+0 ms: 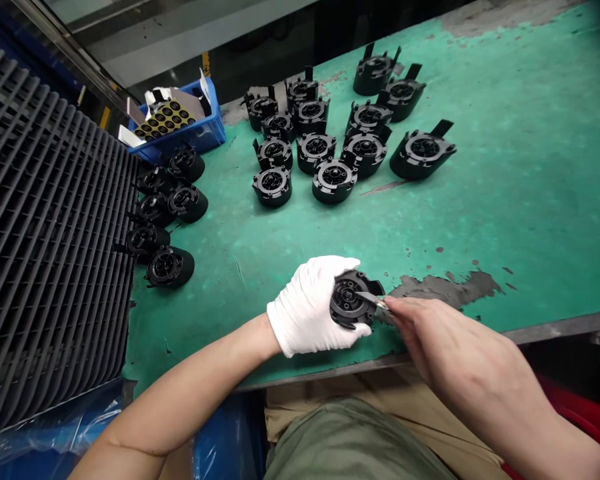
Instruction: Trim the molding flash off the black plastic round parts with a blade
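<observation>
Gloved left hand (313,307) grips one black housing (351,303) at the near table edge; bare right hand (450,347) pinches a small blade (373,299) against it — trimming underway. Far group (330,133) and left cluster (167,213) lie apart — which is finished, I cannot tell.

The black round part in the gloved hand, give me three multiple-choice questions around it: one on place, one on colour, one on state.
1. Where is the blue bin?
A. At the table's far left, behind the parts
B. At the near right edge
C. Under the table

2. What colour is the glove on the left hand?
A. Blue
B. White
C. Black

3. How is the black round part held?
A. Lying loose on the green table
B. Gripped by the left hand while the bare right hand puts a small blade to it
C. Stacked on another part

Answers: 1 A, the bin sits far left; 2 B, the glove is white; 3 B, the gloved fingers wrap it and the blade tip meets it.
</observation>
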`<state>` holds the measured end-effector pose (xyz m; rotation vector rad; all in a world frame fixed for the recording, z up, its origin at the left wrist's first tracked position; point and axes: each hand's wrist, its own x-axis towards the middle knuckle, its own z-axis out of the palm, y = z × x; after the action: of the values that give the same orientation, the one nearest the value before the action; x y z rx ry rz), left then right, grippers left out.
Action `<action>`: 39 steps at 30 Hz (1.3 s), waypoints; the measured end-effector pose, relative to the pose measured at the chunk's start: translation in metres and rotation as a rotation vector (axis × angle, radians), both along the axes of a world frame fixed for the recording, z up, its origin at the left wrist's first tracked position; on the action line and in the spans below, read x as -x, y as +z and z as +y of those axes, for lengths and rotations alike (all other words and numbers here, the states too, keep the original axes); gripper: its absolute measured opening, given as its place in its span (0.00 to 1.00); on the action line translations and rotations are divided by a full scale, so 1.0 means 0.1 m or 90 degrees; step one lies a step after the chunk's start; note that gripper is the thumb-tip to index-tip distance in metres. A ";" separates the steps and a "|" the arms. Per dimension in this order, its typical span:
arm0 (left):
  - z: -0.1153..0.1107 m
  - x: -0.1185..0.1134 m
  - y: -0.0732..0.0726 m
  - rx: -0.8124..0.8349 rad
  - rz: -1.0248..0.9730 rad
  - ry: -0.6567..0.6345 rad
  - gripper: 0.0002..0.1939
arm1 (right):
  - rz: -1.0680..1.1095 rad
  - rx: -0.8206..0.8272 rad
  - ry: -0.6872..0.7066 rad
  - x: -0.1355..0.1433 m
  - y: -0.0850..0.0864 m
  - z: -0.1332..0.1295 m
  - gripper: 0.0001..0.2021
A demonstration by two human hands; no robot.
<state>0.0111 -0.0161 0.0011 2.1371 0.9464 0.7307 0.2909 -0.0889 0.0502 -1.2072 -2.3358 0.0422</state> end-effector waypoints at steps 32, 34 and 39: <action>0.15 0.10 0.04 0.088 -0.037 -0.198 0.63 | -0.089 0.002 0.217 -0.32 0.15 0.31 0.22; 0.15 0.10 0.04 0.084 -0.037 -0.196 0.61 | -0.106 -0.002 0.227 -0.34 0.15 0.35 0.24; 0.15 0.11 -0.04 0.038 -0.044 -0.201 0.65 | -0.069 0.031 0.217 -0.50 0.01 0.40 0.26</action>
<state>-0.0003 -0.0006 -0.0028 2.1279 0.5676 0.6047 0.3413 -0.0486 0.0511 -0.8395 -2.6260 0.1551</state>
